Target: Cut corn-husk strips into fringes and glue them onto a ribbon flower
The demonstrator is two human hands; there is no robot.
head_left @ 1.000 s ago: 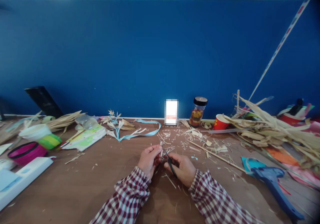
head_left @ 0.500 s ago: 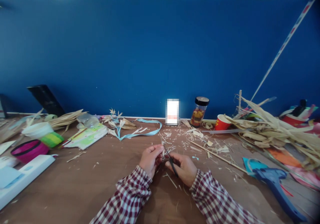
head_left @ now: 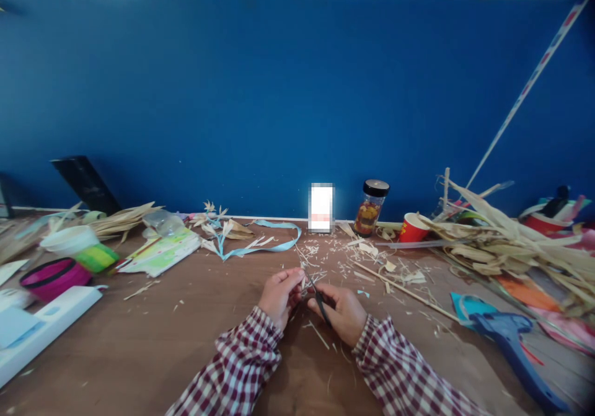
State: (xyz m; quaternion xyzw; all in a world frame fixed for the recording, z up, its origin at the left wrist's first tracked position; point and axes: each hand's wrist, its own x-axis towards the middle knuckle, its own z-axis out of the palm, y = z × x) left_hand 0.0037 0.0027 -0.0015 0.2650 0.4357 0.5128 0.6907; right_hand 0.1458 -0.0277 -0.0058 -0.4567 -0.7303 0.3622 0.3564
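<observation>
Over the middle of the brown table [head_left: 186, 329], my left hand [head_left: 280, 297] pinches a small pale piece [head_left: 304, 283] that looks like dried husk; most of it is hidden by the fingers. Close beside it, my right hand [head_left: 341, 312] is closed round dark-handled scissors [head_left: 321, 307]. Their blades point away from me, up to the left fingertips. Whether the blades are touching the piece I cannot tell. Many thin pale clippings [head_left: 320, 252] lie scattered just beyond both hands.
Dried husks [head_left: 506, 242] are heaped at the right, near a blue glue gun [head_left: 504, 335] and a red paper cup [head_left: 413, 227]. A black-lidded jar [head_left: 370, 211] stands at the back. On the left are a white power strip [head_left: 60, 317], a magenta bowl [head_left: 56, 283] and a light-blue ribbon [head_left: 279, 248].
Both hands stay in nearly the same place. The scissors' handle has shifted very slightly in my right hand.
</observation>
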